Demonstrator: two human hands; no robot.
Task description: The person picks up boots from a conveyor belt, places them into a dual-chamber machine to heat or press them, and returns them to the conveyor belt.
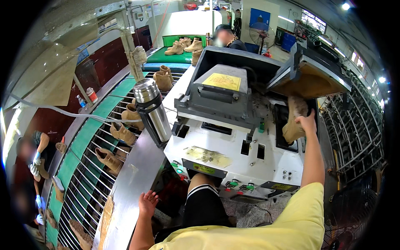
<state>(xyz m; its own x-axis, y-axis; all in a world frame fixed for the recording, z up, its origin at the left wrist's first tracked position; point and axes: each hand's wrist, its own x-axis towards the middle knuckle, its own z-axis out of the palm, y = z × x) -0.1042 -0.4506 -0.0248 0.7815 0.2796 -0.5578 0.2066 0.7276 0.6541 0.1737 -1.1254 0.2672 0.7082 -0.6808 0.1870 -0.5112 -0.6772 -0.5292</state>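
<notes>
My right hand [307, 122] grips a tan boot [293, 130] by its upper. The boot stands in the right-hand well of a white-topped machine [271, 166], toe toward me, under a raised padded lid [313, 77]. Part of its upper is hidden behind the lid's edge. The machine's left-hand lid [221, 89], with a yellow label, is down. My left hand [148, 203] hangs over the near left side, palm up, fingers apart and holding nothing. It is nearest the metal ledge [133, 175] beside the roller rack.
On the left, several tan boots [109, 160] lie on a barred rack [89, 177] beside a green belt [93, 121]. A steel thermos [152, 110] stands by the machine. More boots [183, 45] sit on a far green conveyor. Gloved co-workers [35, 166] are at left, another person [229, 39] behind.
</notes>
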